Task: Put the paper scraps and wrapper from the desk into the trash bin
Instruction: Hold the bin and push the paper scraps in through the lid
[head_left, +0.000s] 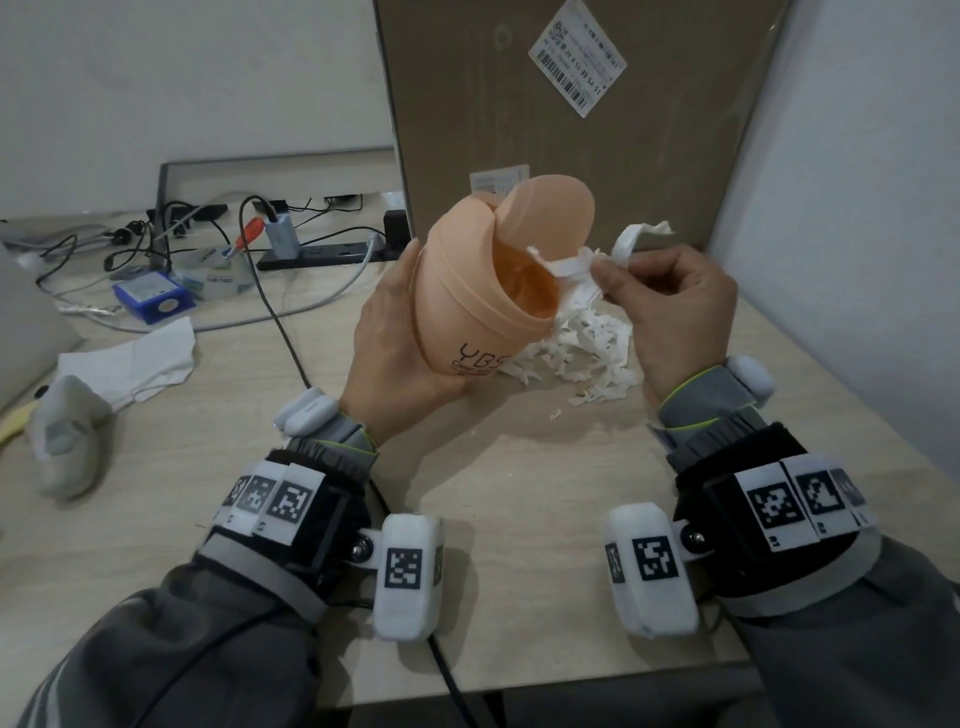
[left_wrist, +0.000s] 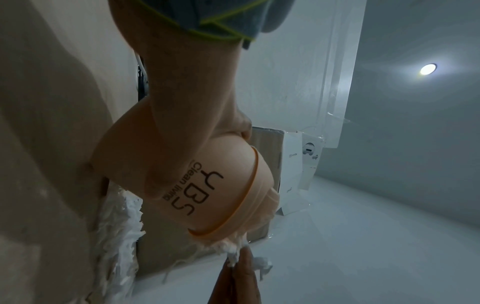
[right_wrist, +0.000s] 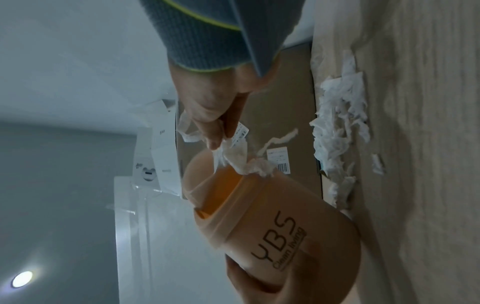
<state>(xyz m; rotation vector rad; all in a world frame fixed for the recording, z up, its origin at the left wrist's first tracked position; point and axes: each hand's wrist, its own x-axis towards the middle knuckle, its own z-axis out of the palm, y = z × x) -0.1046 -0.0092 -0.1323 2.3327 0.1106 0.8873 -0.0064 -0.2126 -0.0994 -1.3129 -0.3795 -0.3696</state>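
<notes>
Right hand (head_left: 670, 306) pinched paper scraps (head_left: 571, 267) at the trash bin (head_left: 483, 291), which the left hand (head_left: 395, 353) gripped and tipped to catch them.

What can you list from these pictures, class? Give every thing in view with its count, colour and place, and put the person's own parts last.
trash bin: one, peach, tilted, held above the desk
pinched scraps: a few, white, at the bin's mouth
scrap pile: many, white, on the desk right of the bin
desk: one, pale wood grain
cardboard box: one, brown, upright at the back
tissue: one, white, desk left
blue box: one, desk back left
power strip: one, black, among cables at the back
left hand: grips the bin's side
right hand: pinches scraps
</notes>
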